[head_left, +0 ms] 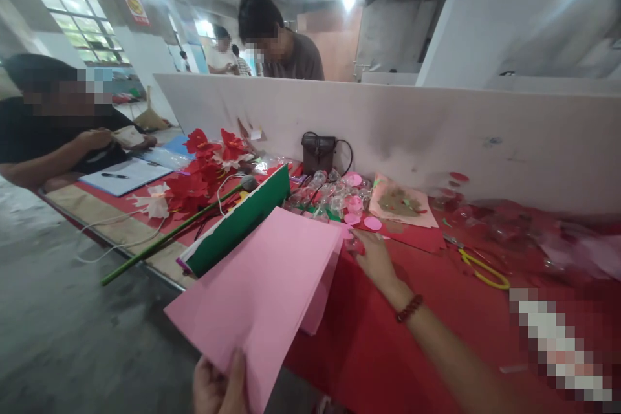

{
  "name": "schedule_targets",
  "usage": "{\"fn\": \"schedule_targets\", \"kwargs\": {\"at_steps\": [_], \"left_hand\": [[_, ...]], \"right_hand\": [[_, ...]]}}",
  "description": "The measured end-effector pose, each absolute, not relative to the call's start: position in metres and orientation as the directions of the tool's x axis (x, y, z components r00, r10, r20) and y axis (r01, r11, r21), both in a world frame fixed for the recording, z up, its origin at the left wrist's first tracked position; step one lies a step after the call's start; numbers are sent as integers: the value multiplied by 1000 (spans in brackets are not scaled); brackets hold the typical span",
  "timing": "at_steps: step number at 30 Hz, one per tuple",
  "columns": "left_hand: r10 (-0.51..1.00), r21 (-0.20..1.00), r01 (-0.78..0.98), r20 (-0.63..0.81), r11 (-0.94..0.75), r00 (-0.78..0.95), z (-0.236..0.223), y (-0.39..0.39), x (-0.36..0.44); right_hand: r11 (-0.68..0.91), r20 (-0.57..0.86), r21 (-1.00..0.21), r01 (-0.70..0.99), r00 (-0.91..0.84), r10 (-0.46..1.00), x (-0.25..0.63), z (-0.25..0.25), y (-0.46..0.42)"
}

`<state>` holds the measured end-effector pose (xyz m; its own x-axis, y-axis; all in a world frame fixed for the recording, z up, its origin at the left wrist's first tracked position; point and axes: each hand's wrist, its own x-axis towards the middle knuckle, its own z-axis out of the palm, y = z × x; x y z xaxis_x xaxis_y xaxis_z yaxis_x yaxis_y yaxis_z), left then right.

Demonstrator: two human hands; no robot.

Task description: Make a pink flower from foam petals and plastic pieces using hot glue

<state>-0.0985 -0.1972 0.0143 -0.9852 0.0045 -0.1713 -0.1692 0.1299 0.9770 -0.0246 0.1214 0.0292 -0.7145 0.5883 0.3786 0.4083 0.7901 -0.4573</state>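
At red tabletop [383,336], pink paper [262,278] in left hand [226,383], right hand [374,260] half-curled, hold unclear

On the surface [378,336], a bag [317,156] is set near the partition [412,129], behind plastic pieces [334,197]. Flowers [198,178] are laid to their left, scissors [485,270] to their right; paper [257,278] is held in front.

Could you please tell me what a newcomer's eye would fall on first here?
The large pink paper in the foreground, held by the left hand, would probably catch it first. Next might come the bright red artificial flowers towards the left of the picture, then the yellow-handled scissors on the red tabletop at right.
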Motion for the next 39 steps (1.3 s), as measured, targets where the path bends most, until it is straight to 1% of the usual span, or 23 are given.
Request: {"fn": "schedule_targets", "kwargs": {"at_steps": [2, 4, 7, 9, 11, 12, 14, 17, 19, 22, 24, 27, 28, 29, 30, 31, 32, 33, 34, 35, 36, 37, 39], "left_hand": [[4, 987, -87, -88, 135, -996, 16, -165, -100], [51, 991, 45, 39, 129, -998, 22, -141, -100], [-11, 954, 190, 197, 231, -980, 39, -133, -99], [-46, 875, 320, 360, 364, -932, 51, -145, -98], [16, 750, 471, 524, 464, -851, 62, -161, -99], [42, 699, 517, 575, 494, -817, 67, -168, -99], [66, 633, 550, 621, 545, -781, 71, -174, -101], [109, 609, 558, 614, 563, -781, 64, -162, -111], [170, 621, 567, 580, 540, -797, 55, -148, -122], [217, 645, 542, 516, 538, -829, 49, -135, -139], [254, 614, 535, 488, 581, -835, 54, -135, -143], [210, 516, 487, 503, 705, -838, 71, -135, -129], [175, 502, 469, 525, 727, -833, 76, -131, -119], [187, 502, 490, 537, 712, -822, 81, -124, -107], [265, 520, 556, 530, 648, -805, 84, -114, -94], [402, 570, 633, 490, 524, -773, 85, -101, -80], [563, 658, 659, 407, 365, -719, 85, -87, -66], [731, 775, 600, 288, 201, -618, 83, -73, -52], [838, 891, 446, 172, 92, -517, 80, -59, -40], [904, 965, 263, 95, 20, -417, 76, -46, -29], [942, 992, 118, 73, -36, -326, 72, -34, -21], [961, 997, 23, 80, -76, -266, 68, -25, -16], [965, 992, -56, 94, -111, -244, 64, -10, -10]], "right_hand": [[809, 413, -423, 409, -707, 574, 4, 29, 126], [804, 421, -421, 419, -695, 583, 31, 28, 127], [774, 421, -458, 438, -660, 622, 64, 29, 121], [751, 423, -482, 451, -631, 650, 81, 30, 114], [734, 429, -500, 460, -604, 671, 92, 32, 107], [728, 432, -506, 462, -595, 678, 96, 32, 104], [724, 438, -516, 457, -586, 682, 100, 32, 98], [721, 446, -538, 436, -579, 683, 103, 33, 90], [714, 448, -554, 427, -571, 689, 105, 34, 86], [716, 459, -560, 417, -563, 687, 111, 38, 81], [728, 479, -552, 405, -561, 675, 116, 40, 80], [749, 519, -535, 391, -547, 656, 121, 43, 78], [755, 532, -530, 385, -543, 650, 121, 44, 76], [761, 544, -527, 378, -539, 644, 120, 45, 73], [766, 549, -525, 370, -540, 638, 119, 46, 69], [774, 555, -524, 357, -546, 628, 117, 48, 65], [779, 554, -524, 345, -556, 619, 115, 49, 61], [783, 555, -527, 330, -565, 611, 113, 50, 56], [794, 557, -527, 302, -584, 591, 112, 51, 52], [804, 555, -530, 269, -607, 569, 112, 52, 49], [808, 555, -538, 239, -621, 553, 113, 53, 46], [808, 553, -551, 210, -633, 542, 116, 54, 45], [780, 551, -601, 176, -616, 564, 123, 57, 45]]}}
